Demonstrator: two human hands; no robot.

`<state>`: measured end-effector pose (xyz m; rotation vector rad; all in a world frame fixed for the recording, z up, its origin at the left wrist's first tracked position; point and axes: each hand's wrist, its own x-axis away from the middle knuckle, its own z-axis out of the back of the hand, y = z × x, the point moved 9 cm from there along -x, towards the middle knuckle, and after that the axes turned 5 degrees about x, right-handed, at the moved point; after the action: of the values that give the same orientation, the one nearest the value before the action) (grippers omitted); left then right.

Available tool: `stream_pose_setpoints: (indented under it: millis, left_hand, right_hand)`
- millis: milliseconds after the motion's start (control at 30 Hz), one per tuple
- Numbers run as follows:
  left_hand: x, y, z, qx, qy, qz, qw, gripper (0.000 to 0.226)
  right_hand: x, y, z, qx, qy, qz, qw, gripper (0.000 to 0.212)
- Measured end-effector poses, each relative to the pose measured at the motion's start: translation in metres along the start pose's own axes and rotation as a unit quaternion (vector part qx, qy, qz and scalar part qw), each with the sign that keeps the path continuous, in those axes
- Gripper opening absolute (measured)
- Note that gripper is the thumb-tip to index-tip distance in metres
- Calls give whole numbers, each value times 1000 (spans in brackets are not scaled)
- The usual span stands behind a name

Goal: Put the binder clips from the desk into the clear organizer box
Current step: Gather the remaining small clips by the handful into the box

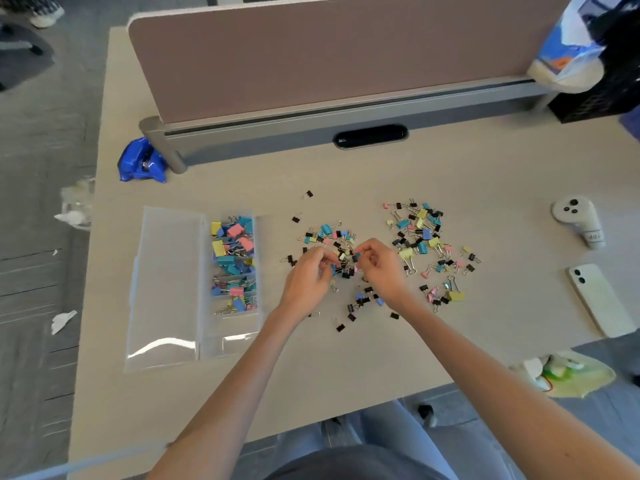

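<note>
Both hands over middle clip pile [332,244]: left hand [308,275] & right hand [379,268] each pinch small clips. Box [235,341] to left, lid open, w/ clips inside.

I see colourful binder clips [420,237] scattered mid-desk; left, the clear organizer box [232,271] lies open, part-filled.

A pale wood-look desk [346,368] stands on grey carpet floor [34,306]. Beyond the fingers, a brownish-pink divider panel [329,53] runs along the desk's far edge in a grey metal rail [311,133]. Light is even and soft.
</note>
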<state>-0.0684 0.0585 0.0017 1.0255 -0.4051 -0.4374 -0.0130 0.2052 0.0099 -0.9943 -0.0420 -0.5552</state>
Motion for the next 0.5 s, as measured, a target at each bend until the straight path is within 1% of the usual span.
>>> stream_pose_setpoints:
  millis: [200, 400, 500]
  left_hand:
    - [-28, 20, -59, 2, -27, 14, 1000, 20]
    - [-55, 35, -101, -27, -33, 12, 999, 20]
    - [-72, 42, -116, -44, -33, 17, 998, 21]
  right_hand:
    - [-17, 53, 48, 3, 0, -35, 999, 15]
    - [-41, 98, 89, 48, 5, -49, 998, 14]
    - [-54, 108, 109, 115, 28, -40, 992, 14]
